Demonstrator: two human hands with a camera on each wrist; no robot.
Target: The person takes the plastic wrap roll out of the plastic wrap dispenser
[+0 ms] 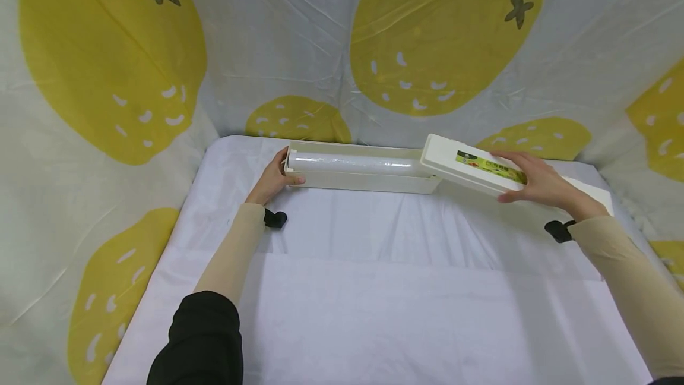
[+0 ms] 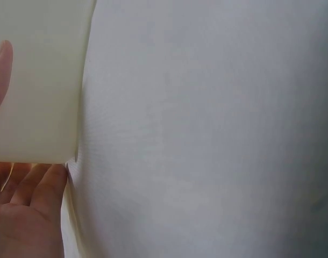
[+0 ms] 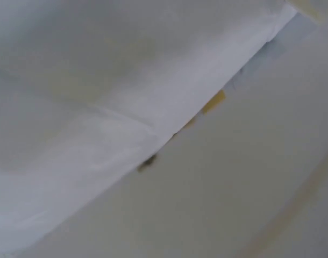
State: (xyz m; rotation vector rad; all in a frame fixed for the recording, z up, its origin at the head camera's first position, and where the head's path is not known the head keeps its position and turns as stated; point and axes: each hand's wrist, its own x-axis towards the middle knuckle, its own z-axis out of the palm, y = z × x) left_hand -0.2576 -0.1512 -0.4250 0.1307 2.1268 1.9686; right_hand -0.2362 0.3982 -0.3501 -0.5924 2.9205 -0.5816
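- So, closest to me: a bunched black sleeve (image 1: 200, 337) on my left arm, with beige sleeves showing at both forearms.
- White cloth (image 1: 401, 314) covers the worktop, with a few wrinkles and a crease running across.
- Both wrists have a little black gadget (image 1: 276, 219) strapped on.
- My right grip (image 1: 545, 183) is holding the long white lid (image 1: 440, 150), fingers over the top and thumb at the near edge. Green-yellow label (image 1: 488, 166) faces up; can't make out the text.
- That lid slants, its left end over the box's right end. Touching or not? Can't tell. My right wrist view is just blur.
- My left grip (image 1: 272, 180) has the box's left end, thumb on the front wall, fingers round the end.
- The white box (image 1: 369, 182) sits toward the back, with a shiny roll (image 1: 352, 163) lying lengthwise inside.
- Behind everything: white fabric (image 1: 278, 22) with big yellow lemons.
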